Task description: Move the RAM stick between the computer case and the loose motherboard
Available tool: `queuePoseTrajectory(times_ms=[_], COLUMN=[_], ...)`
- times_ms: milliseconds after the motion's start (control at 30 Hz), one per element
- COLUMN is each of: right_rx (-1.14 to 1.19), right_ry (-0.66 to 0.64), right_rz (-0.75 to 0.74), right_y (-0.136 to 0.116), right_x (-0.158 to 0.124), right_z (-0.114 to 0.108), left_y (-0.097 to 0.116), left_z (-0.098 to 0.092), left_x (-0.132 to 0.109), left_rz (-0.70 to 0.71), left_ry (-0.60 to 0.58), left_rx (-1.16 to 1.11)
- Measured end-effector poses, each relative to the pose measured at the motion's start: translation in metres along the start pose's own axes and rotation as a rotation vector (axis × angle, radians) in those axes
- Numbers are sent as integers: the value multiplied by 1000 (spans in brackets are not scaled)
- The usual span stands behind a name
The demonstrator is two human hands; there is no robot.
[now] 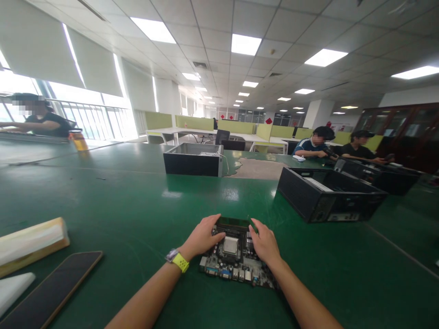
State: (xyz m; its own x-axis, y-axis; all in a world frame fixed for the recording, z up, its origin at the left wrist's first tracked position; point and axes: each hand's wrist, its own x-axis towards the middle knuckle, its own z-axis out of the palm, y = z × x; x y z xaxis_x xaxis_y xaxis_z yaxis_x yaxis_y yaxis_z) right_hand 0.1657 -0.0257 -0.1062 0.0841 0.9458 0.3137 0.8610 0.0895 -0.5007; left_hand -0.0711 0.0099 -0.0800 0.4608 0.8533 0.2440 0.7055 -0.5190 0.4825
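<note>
A motherboard [229, 262] lies on the green tabletop in front of me, its row of ports facing me. A square metal-topped processor [231, 245] sits near its middle. Along the far edge stands a green RAM stick [234, 222], upright on its long side. My left hand [205, 235] pinches the stick's left end, its thumb over the board. At the other end, the fingers of my right hand [263, 242] close on the stick. Whether the stick is seated in a slot, I cannot tell. A watch with a yellow strap [180, 262] is on my left wrist.
Open computer cases stand beyond: one [194, 163] at the back middle, another [325, 203] to the right. At the left lie a dark flat panel [56, 288] and a pale long box [32, 244]. Several people sit at far tables.
</note>
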Motion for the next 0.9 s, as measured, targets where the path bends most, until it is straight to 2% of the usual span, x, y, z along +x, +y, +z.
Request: queuePoseTrajectory(times_ms=[500, 900], right_rx=[-13, 2], right_ry=[-16, -5], right_rz=[-54, -42], right_y=[0, 0], right_x=[1, 1], right_z=[-1, 0], left_y=[-3, -4], left_z=[1, 4], left_x=[1, 0], left_rz=[18, 37], left_ry=[28, 68], left_rx=[30, 18])
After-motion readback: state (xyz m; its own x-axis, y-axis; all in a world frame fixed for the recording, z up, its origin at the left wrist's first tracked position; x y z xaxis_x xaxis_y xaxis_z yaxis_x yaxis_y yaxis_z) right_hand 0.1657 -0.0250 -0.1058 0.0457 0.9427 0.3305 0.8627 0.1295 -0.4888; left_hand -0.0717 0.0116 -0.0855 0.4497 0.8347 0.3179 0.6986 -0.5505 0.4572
